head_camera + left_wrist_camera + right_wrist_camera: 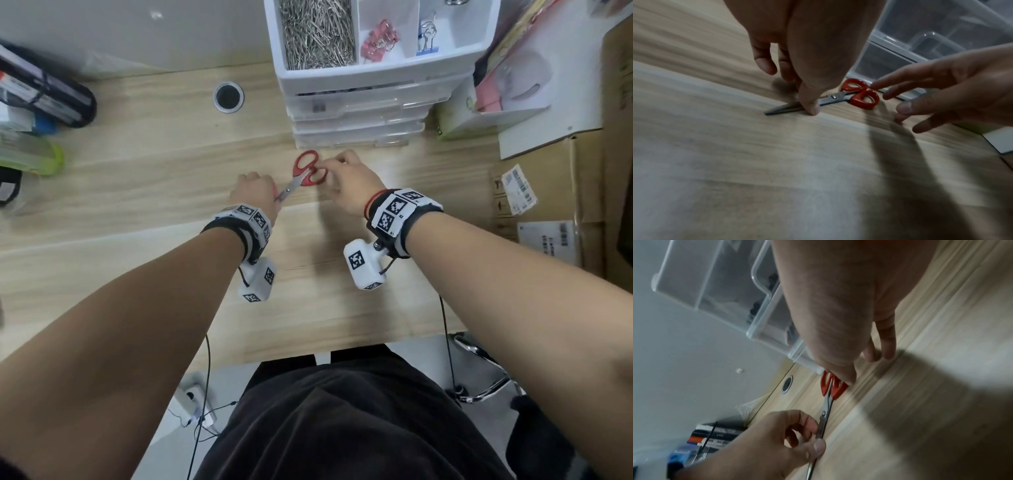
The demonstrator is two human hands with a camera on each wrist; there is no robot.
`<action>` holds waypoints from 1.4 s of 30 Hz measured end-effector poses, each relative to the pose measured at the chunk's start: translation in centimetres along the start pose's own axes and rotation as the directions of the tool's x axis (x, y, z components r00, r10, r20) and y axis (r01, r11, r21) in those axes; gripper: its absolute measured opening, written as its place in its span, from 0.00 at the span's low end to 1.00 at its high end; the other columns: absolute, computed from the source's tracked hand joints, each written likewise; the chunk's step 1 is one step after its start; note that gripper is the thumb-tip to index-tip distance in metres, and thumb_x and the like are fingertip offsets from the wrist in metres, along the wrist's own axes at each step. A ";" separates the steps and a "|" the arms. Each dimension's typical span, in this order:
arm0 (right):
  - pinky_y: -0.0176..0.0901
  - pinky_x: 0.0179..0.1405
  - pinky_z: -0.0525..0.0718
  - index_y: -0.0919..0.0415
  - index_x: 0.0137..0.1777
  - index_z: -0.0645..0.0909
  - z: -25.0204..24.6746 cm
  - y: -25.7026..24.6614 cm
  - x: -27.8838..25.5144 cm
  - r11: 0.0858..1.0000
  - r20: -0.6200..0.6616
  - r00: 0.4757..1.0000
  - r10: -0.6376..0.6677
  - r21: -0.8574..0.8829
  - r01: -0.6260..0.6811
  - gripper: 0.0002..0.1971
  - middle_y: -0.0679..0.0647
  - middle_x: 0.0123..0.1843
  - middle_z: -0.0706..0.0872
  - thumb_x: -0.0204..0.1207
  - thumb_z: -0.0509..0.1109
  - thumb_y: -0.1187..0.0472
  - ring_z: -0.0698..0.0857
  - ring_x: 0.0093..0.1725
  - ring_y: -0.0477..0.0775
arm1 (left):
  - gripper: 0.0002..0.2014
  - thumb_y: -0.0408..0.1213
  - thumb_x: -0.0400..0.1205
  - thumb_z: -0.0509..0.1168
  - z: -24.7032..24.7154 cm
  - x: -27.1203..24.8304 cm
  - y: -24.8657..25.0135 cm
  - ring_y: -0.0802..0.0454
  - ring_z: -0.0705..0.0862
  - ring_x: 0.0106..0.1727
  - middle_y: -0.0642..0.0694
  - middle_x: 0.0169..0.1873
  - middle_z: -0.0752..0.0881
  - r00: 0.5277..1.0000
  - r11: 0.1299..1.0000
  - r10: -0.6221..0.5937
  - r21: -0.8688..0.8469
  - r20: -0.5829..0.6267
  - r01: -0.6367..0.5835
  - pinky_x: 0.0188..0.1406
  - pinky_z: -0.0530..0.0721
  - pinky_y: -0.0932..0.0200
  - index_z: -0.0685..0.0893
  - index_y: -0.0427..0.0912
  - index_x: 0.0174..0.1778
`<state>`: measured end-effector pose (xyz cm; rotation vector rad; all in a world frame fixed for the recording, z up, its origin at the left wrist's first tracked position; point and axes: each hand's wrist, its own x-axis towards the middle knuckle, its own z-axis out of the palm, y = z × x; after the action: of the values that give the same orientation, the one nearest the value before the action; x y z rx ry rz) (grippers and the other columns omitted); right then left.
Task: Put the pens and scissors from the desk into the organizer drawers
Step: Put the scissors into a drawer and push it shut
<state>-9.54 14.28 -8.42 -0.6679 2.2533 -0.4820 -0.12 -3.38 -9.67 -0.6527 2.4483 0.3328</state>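
Note:
Red-handled scissors (306, 171) lie flat on the wooden desk (137, 205), just in front of the white drawer organizer (359, 102), blades pointing toward me and left. My left hand (270, 195) pinches the blades, thumb pressed down at the blade's edge (810, 105), with fingers curled on the other side (812, 426). My right hand (334, 168) reaches to the red handles (861, 95) with straight, spread fingers, one fingertip touching a handle loop (840, 378). The organizer's top drawer stands open and holds paper clips (318, 31) and pink binder clips (378, 41). No pens show.
A cable hole (228, 97) sits left of the organizer. A black case (48, 89) and a green item (30, 157) lie at the far left. Cardboard boxes (548, 192) and a white package (496, 102) crowd the right. Bare desk lies under my wrists.

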 end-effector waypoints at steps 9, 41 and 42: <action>0.55 0.54 0.85 0.43 0.61 0.77 0.8 2.2 -2.8 0.989 -0.067 0.995 0.074 -0.127 -0.082 0.20 0.55 0.64 0.71 0.71 0.78 0.52 0.80 0.56 0.60 | 0.09 0.41 0.79 0.71 1.3 -1.3 3.3 0.45 0.79 0.62 0.47 0.57 0.83 0.988 0.985 0.150 -0.097 0.042 -0.145 0.59 0.81 0.48 0.85 0.50 0.54; 0.36 0.49 0.77 0.50 0.65 0.87 -14.6 9.3 -9.1 0.988 0.054 0.997 0.052 0.143 -0.060 0.13 0.47 0.50 0.88 0.81 0.73 0.59 0.84 0.51 0.49 | 0.08 0.36 0.90 0.58 -2.0 -2.5 13.7 0.51 0.80 0.41 0.42 0.45 0.90 0.870 -0.135 -0.085 -0.870 0.486 0.474 0.49 0.84 0.54 0.80 0.40 0.60; 0.40 0.51 0.77 0.53 0.67 0.85 -14.4 8.7 -8.6 0.992 0.024 0.999 0.041 0.121 -0.044 0.15 0.48 0.52 0.87 0.82 0.72 0.58 0.84 0.53 0.51 | 0.08 0.34 0.90 0.57 -2.0 -2.7 13.7 0.51 0.80 0.39 0.41 0.49 0.87 0.872 -0.130 -0.064 -0.870 0.485 0.475 0.45 0.82 0.55 0.81 0.39 0.56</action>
<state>-17.64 28.27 1.32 -0.5593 2.1939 -0.5835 -6.27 8.53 -5.27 -1.5381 1.1631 2.0414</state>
